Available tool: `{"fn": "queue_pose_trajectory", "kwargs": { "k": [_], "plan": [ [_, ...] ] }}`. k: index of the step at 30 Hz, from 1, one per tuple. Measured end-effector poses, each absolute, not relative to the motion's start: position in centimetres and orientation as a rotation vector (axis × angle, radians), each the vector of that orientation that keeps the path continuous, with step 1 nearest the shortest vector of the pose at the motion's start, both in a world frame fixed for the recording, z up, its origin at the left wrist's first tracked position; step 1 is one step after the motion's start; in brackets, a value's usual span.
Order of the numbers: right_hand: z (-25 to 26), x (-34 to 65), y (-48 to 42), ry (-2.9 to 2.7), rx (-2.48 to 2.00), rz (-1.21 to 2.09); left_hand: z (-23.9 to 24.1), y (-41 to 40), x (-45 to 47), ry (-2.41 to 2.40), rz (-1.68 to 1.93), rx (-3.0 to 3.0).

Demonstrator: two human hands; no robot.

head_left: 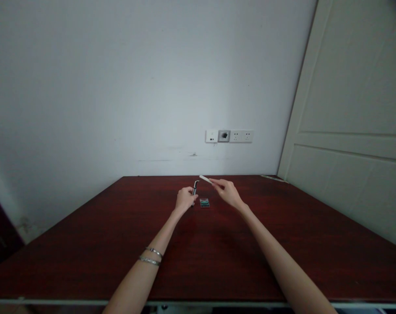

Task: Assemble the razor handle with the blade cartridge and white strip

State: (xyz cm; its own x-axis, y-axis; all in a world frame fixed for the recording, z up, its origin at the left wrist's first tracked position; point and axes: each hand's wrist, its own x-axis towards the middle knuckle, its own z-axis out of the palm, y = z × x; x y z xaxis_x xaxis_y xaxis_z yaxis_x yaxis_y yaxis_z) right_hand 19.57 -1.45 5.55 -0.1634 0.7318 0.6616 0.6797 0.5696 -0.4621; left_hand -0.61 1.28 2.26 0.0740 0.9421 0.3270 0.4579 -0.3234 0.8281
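My left hand point(184, 199) is closed around a slim, dark and silvery tool point(195, 187). The tool stands nearly upright, and its thin top end bends to the right; its exact kind is too small to make out. Between the fingertips of my right hand point(230, 193) is a flat white stick point(205, 179), tilted with its free end up and to the left. That end is close to the tool's bent tip, and whether they touch I cannot tell. Below and between both hands, a small clear case point(204, 203) with something green in it lies on the table.
The dark red wooden table point(119, 248) reaches back to a white wall point(158, 96). Wall sockets point(236, 136) sit above its far edge. A pale panelled door point(351, 109) borders the right side, and a thin light strip point(274, 178) lies at the far right corner.
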Motion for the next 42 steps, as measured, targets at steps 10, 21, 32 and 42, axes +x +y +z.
{"fn": "queue_pose_trajectory", "kwargs": {
  "k": [10, 21, 32, 42],
  "plan": [
    [6.3, 19.3, -2.4, -1.876, -0.927, 0.271, 2.9, 0.7, -0.4, 1.435, 1.170, 1.873],
    [6.5, 19.5, -2.5, -1.998, -0.929, 0.349, 2.2, 1.3, -0.4, 1.358, 1.165, 1.827],
    [6.1, 17.5, -3.0, -1.465, -0.907, 0.834, 2.7, 1.3, 0.0, 1.094, 1.282, 1.631],
    [4.9, 14.5, -5.4, -1.408, -0.768, 1.169, 3.3, 0.3, 0.6, 0.821, 1.309, 1.688]
  ]
}}
